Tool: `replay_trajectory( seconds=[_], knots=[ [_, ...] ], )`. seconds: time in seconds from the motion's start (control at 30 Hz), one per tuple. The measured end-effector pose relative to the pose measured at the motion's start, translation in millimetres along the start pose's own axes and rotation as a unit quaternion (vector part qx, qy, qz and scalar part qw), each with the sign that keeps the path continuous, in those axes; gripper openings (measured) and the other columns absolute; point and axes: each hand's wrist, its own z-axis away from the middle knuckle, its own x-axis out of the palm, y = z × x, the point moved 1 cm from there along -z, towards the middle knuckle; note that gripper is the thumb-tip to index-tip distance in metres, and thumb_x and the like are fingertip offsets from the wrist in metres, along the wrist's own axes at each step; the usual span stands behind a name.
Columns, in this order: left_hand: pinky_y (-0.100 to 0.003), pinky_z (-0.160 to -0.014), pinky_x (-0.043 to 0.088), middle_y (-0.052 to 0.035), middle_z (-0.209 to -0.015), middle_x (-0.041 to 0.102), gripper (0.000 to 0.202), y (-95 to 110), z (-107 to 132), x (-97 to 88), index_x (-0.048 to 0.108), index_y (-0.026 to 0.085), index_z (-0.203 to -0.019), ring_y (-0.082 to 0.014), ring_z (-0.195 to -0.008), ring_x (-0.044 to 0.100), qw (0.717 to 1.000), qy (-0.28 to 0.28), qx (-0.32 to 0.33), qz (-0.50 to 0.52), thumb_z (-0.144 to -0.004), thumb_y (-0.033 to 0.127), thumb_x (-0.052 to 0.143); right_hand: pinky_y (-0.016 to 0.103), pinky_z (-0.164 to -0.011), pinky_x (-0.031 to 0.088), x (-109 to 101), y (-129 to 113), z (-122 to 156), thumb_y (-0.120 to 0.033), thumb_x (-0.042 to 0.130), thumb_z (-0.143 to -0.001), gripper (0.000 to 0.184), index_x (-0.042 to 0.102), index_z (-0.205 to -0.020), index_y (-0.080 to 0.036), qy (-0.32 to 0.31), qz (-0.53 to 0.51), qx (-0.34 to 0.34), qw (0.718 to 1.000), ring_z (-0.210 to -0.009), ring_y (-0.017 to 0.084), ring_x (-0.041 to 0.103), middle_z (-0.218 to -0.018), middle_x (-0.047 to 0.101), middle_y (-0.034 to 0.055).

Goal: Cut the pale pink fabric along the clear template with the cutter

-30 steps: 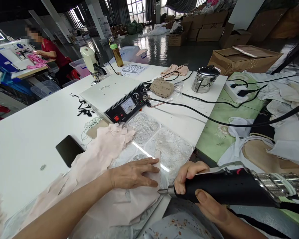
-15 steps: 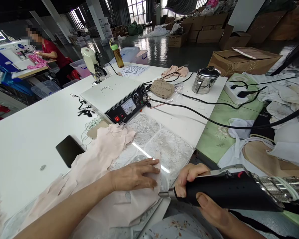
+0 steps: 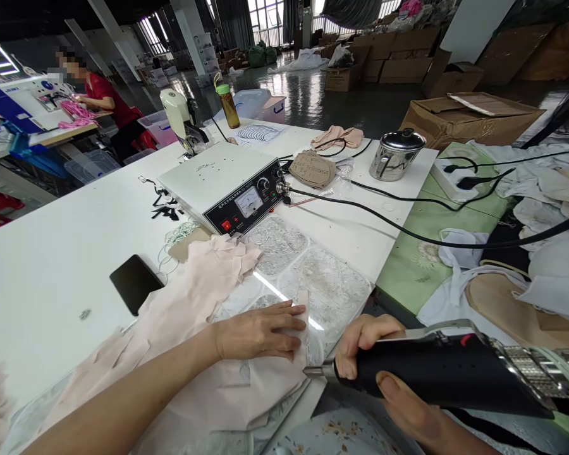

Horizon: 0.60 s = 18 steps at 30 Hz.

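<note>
My left hand [image 3: 260, 332] lies flat with its fingers stretched out, pressing on thin pale pink fabric [image 3: 237, 392]. Under the fabric is a clear patterned mat [image 3: 329, 287] at the table's front edge. My right hand [image 3: 365, 341] is wrapped round the black body of a handheld ultrasonic welding gun [image 3: 446, 373]. The gun's metal tip points left and meets the fabric's right edge, close to my left fingertips; whether it presses on the cloth I cannot tell. More pink pieces [image 3: 203, 265] lie heaped to the left of my left hand.
Behind the mat stands a control box [image 3: 241, 196], its cable [image 3: 389, 218] running right. A phone [image 3: 135, 284], steel mug [image 3: 397, 155], bottle [image 3: 227, 106] and tan cloth pieces [image 3: 312, 169] are on the white table [image 3: 52, 272]. A co-worker [image 3: 102, 95] sits at a sewing machine at far left.
The whole view has shifted slightly. Both hands, the fabric and the gun keep nearly the same places relative to each other.
</note>
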Motion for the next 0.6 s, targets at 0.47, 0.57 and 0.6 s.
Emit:
replay_trajectory(
  seconds=[0.47,0.57,0.6],
  knots=[
    [-0.036,-0.118,0.030,-0.0106,-0.120,0.065,0.019,-2.7,-1.1,1.1,0.067,0.011,-0.097,-0.0230,-0.137,0.039,0.997,0.031,0.050,-0.046,-0.095,0.027,0.057,0.033,-0.051,0.048,-0.1,-0.8,0.4,-0.037,0.049,-0.088,0.013,0.049,-0.098,-0.029,0.010,0.039,-0.008,0.999,-0.058,0.016,0.054,-0.082,0.052,0.0020],
    [-0.037,-0.118,0.031,-0.0117,-0.120,0.065,0.024,-0.6,-3.1,-0.7,0.067,0.011,-0.094,-0.0245,-0.137,0.039,0.996,0.037,0.056,-0.052,-0.095,0.032,0.056,0.033,-0.050,0.047,-0.3,0.6,1.6,-0.038,0.049,-0.087,0.015,0.049,-0.099,-0.030,0.014,0.038,-0.015,0.999,-0.057,0.016,0.053,-0.081,0.052,0.0019],
    [-0.038,-0.118,0.031,-0.0122,-0.120,0.065,0.025,0.5,-3.7,-1.3,0.067,0.011,-0.094,-0.0252,-0.137,0.039,0.996,0.035,0.056,-0.053,-0.095,0.033,0.056,0.033,-0.050,0.047,-0.6,0.5,2.1,-0.038,0.049,-0.087,0.015,0.049,-0.099,-0.030,0.013,0.038,-0.015,0.999,-0.057,0.017,0.053,-0.082,0.052,0.0022]
  ],
)
